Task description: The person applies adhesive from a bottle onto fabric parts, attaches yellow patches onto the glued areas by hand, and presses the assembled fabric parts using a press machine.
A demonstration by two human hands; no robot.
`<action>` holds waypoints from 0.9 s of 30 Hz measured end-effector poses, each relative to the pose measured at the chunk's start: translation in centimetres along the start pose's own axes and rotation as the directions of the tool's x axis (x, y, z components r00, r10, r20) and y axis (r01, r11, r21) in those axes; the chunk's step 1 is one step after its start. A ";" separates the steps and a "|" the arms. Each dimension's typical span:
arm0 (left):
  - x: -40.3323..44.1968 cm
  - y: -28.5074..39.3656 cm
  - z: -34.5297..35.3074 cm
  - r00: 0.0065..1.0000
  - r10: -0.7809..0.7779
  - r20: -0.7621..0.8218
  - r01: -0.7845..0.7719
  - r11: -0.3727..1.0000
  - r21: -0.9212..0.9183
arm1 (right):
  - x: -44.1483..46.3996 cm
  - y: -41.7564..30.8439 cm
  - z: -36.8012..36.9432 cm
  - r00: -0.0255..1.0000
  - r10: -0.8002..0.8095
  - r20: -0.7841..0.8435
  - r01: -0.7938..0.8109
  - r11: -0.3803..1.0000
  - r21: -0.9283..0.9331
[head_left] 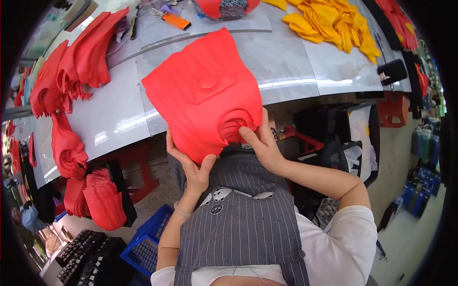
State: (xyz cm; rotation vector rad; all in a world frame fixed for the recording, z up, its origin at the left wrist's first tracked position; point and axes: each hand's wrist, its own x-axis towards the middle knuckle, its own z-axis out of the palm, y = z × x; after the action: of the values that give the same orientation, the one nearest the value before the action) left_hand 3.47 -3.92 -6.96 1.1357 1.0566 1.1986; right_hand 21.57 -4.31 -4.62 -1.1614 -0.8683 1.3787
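A stack of red fabric pieces (191,105) lies partly on the grey table (119,114), its near end lifted over the table's front edge. Layered, curved edges show at that near end. My left hand (191,167) grips the lower left corner, with the thumb on top and fingers at the side. On the right side, my right hand (265,145) holds the stack near the curved opening, thumb pressed on the layers. A round outline bulges in the middle of the top piece.
More red pieces (88,52) hang over the table's left side. Yellow fabric (334,21) lies at the back right, near a black phone-like object (392,72). An orange cutter-like object (176,21) is at the back. Below left stands a blue crate (145,248).
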 end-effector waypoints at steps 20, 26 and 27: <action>3.4 1.1 -0.3 0.985 0.022 0.170 -0.063 0.969 0.239 | 1.5 -0.7 -2.6 0.993 -0.100 0.058 0.116 0.855 -0.505; 4.3 0.6 0.3 0.989 -0.003 0.149 -0.014 0.994 0.110 | 1.6 -1.6 -2.3 0.999 0.022 0.033 -0.011 0.955 -0.295; 4.4 0.0 0.3 0.990 0.054 0.128 -0.067 0.993 0.098 | 1.8 -1.8 -2.1 0.999 0.039 0.035 -0.031 0.978 -0.209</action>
State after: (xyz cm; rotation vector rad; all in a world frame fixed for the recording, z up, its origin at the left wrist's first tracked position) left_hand 4.13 0.46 -6.98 1.3140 1.0029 1.1148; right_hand 24.15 -2.50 -3.74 -1.3175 -1.0441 1.3674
